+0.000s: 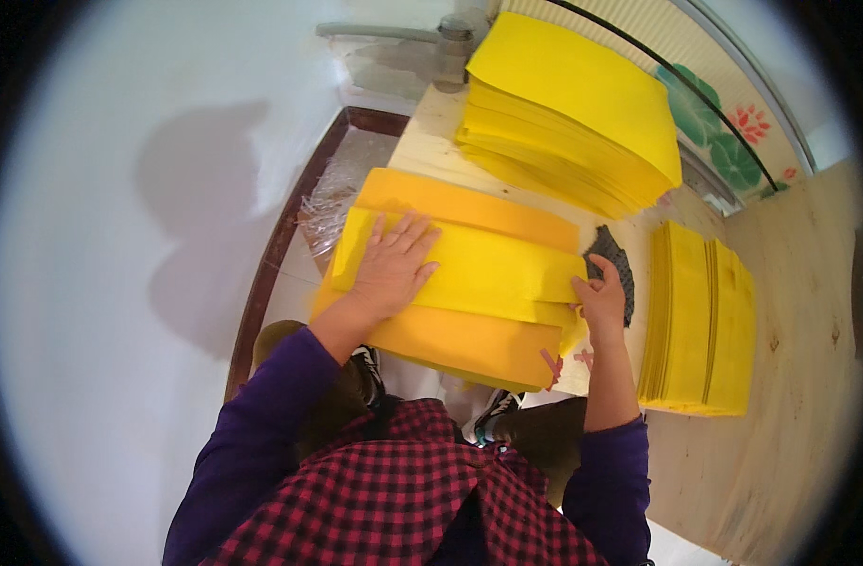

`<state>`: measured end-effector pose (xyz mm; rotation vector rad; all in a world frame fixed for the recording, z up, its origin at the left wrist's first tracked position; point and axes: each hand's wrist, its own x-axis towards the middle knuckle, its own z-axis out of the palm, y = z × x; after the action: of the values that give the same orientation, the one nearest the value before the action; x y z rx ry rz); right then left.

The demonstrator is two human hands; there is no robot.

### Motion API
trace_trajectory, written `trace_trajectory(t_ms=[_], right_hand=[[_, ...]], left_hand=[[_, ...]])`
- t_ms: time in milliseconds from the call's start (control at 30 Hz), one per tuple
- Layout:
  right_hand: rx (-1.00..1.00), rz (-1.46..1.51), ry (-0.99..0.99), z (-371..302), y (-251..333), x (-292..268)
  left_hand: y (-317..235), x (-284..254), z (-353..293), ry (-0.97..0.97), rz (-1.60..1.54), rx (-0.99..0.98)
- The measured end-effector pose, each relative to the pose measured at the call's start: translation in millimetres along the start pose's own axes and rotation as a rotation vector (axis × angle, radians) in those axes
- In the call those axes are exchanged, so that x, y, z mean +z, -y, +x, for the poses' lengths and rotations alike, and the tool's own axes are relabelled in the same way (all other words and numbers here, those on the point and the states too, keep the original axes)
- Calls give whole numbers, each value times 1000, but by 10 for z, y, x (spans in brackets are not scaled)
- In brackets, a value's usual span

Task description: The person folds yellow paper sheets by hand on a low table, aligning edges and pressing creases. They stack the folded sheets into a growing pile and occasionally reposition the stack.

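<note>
Yellow sheet, centre of frame, lying on orange material at the tabletop.
Judged light, soft, pliable and not fragile; best taken by its short ends. Appearance: bright, matt, felt-like, long, apparently folded. Left hand lies flat and spread, grasping nothing; right hand curls at the right end, pinch unconfirmed.

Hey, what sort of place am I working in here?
Probably a small workshop, though I can't be sure. A thick stack of flat, bright yellow sheets sits on a pale wooden table, and a flat yellow piece lies over orange material before you.
</note>
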<state>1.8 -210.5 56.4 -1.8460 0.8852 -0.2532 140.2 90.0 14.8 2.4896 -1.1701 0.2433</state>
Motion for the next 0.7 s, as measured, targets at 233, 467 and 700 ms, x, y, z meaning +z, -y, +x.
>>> trace_trajectory(t_ms=[233,467,700], right_hand=[[15,65,36,-8,-1,28],[74,301,85,30,-140,30],[122,500,104,82,-110,5]], left_hand=[[-30,-15,3,16,-1,13],[-20,-178,-87,45,-2,87],[-24,-256,-35,92,-21,113]])
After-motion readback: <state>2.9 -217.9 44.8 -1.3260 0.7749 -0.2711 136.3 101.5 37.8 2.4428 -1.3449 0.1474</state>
